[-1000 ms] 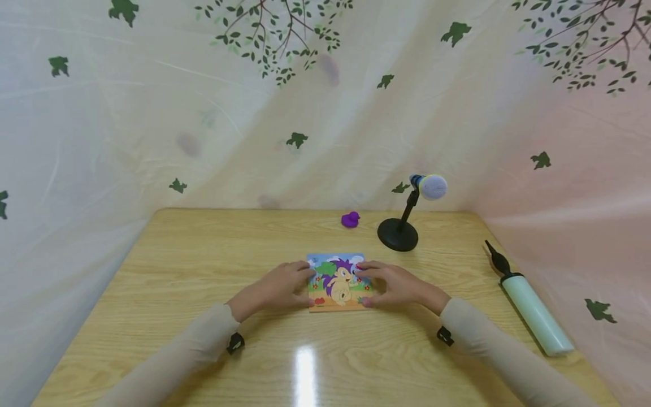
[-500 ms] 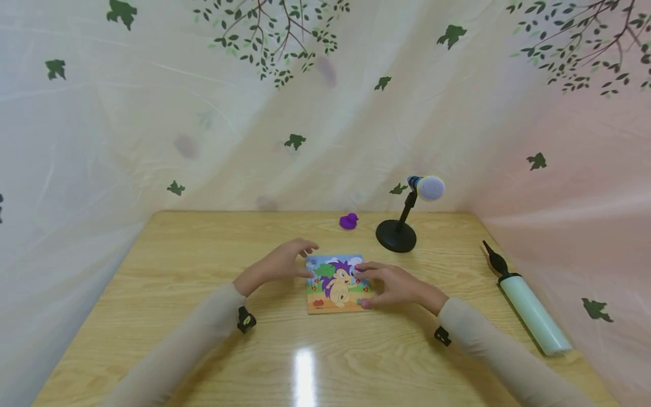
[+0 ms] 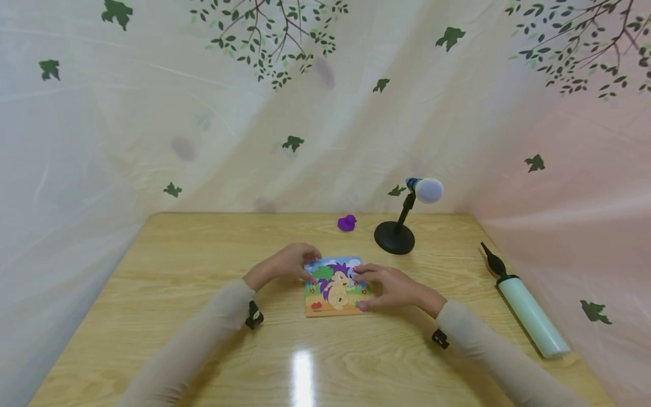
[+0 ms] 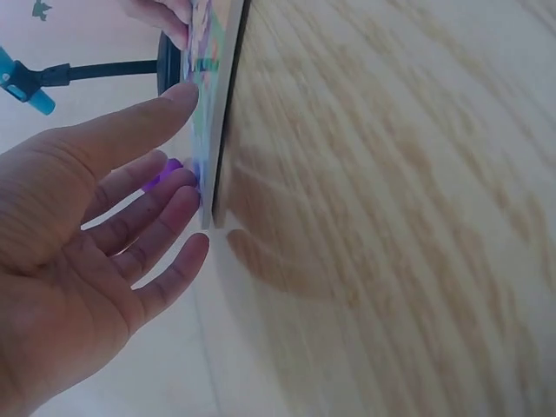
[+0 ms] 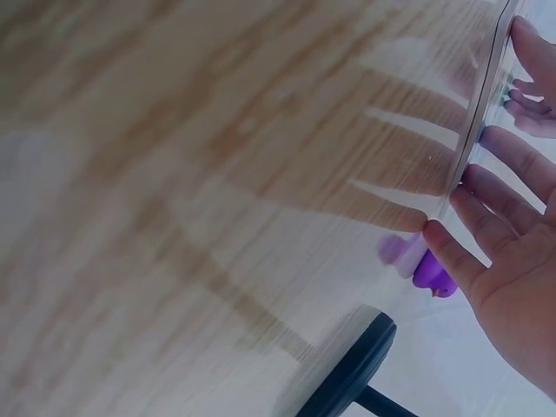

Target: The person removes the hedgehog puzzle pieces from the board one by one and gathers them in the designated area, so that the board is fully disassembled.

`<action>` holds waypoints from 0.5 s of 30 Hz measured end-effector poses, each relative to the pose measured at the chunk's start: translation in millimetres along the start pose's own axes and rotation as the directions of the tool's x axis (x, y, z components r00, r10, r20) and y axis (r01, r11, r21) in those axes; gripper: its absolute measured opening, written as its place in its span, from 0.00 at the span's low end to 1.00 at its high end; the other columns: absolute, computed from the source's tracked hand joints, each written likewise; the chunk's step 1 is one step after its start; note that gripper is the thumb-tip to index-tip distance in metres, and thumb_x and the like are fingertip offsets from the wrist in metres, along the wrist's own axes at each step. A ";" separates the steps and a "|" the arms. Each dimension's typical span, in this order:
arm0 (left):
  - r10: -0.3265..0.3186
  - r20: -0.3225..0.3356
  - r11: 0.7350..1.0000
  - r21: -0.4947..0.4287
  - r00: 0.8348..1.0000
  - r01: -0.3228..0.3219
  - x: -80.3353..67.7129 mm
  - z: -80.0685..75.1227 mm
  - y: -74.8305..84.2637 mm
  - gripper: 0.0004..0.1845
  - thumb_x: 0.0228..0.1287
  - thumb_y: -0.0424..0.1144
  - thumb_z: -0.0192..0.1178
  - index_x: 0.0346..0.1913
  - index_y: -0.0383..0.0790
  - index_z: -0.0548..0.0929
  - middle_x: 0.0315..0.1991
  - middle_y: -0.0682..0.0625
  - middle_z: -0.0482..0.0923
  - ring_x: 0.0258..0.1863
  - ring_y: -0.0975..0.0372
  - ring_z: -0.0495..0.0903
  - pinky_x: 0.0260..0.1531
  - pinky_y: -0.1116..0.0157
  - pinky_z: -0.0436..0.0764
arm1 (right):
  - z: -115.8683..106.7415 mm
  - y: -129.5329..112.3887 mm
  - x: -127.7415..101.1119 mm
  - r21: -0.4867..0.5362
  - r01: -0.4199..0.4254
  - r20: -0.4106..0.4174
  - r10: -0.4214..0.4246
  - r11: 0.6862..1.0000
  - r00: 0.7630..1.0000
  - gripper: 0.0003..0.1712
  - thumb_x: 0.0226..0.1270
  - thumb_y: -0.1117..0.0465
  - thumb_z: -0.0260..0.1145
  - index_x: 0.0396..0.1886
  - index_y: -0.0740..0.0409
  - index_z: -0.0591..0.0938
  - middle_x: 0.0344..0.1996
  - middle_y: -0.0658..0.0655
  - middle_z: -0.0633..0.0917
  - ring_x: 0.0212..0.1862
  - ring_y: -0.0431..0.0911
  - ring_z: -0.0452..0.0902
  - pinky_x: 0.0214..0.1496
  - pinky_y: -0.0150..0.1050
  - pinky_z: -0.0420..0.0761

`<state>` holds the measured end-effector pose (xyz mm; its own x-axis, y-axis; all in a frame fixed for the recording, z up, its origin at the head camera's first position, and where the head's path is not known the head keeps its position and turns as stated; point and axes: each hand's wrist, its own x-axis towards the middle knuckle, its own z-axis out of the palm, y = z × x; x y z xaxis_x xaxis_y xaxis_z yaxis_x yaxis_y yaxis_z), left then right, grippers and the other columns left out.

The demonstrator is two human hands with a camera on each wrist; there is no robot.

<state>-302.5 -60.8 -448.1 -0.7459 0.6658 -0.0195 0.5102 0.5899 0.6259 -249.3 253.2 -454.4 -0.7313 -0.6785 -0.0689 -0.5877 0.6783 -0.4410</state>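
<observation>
A square picture board with a cartoon hedgehog lies flat on the wooden table. My left hand is at its upper left corner, thumb over the picture and fingers loosely bent by the edge; the left wrist view shows these fingers spread along the board's end. On the opposite side my right hand touches the right part of the board, thumb near the lower corner and fingers near the upper one. In the right wrist view its fingers are nearly straight against the board's edge.
Behind the board sit a purple rubber duck and a toy microphone on a black stand. A pale green hand pump with a black nozzle lies along the table's right side. A leaf-patterned curtain hangs behind the table.
My left hand has lifted off the board's left side, shifted away from me, and come back down at the upper left corner. The right hand keeps its place on the board.
</observation>
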 end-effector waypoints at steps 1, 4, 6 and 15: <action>0.000 -0.002 1.000 0.001 1.000 0.000 0.2 0.8 0.1 0.29 0.52 0.38 0.78 0.57 0.33 0.81 0.50 0.43 0.83 0.52 0.53 0.81 0.58 0.55 0.80 | 0.1 -0.4 0.0 0.001 -0.001 0.000 0.001 1.000 1.000 0.41 0.61 0.38 0.74 0.69 0.52 0.78 0.74 0.55 0.72 0.76 0.59 0.65 0.74 0.62 0.67; -0.001 -0.016 1.000 0.008 1.000 0.002 0.6 2.5 -0.1 0.28 0.51 0.36 0.78 0.55 0.33 0.82 0.49 0.43 0.83 0.51 0.53 0.81 0.58 0.55 0.80 | 0.0 -2.0 -0.1 0.002 -0.006 0.000 0.006 1.000 1.000 0.41 0.60 0.39 0.74 0.69 0.52 0.78 0.74 0.55 0.72 0.76 0.59 0.64 0.74 0.61 0.67; 0.006 -0.026 1.000 0.020 1.000 -0.005 0.8 3.5 -1.2 0.27 0.51 0.36 0.78 0.54 0.33 0.83 0.49 0.43 0.83 0.51 0.53 0.82 0.58 0.55 0.81 | -0.4 -2.9 0.1 -0.006 -0.005 -0.001 0.005 1.000 1.000 0.41 0.60 0.39 0.74 0.69 0.52 0.78 0.74 0.55 0.72 0.76 0.60 0.65 0.73 0.62 0.67; 0.010 -0.015 0.999 0.035 1.000 -0.009 5.1 6.5 -7.2 0.26 0.54 0.37 0.77 0.55 0.33 0.84 0.50 0.44 0.82 0.51 0.54 0.81 0.59 0.56 0.80 | -2.7 -3.7 2.2 -0.015 -0.017 0.012 0.017 1.000 1.000 0.40 0.60 0.39 0.74 0.68 0.52 0.79 0.73 0.56 0.73 0.75 0.60 0.66 0.73 0.61 0.68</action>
<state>-307.2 -58.7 -457.7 -0.7470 0.6648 -0.0018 0.5317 0.5992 0.5985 -249.7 250.0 -450.6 -0.7369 -0.6704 -0.0870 -0.5808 0.6937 -0.4260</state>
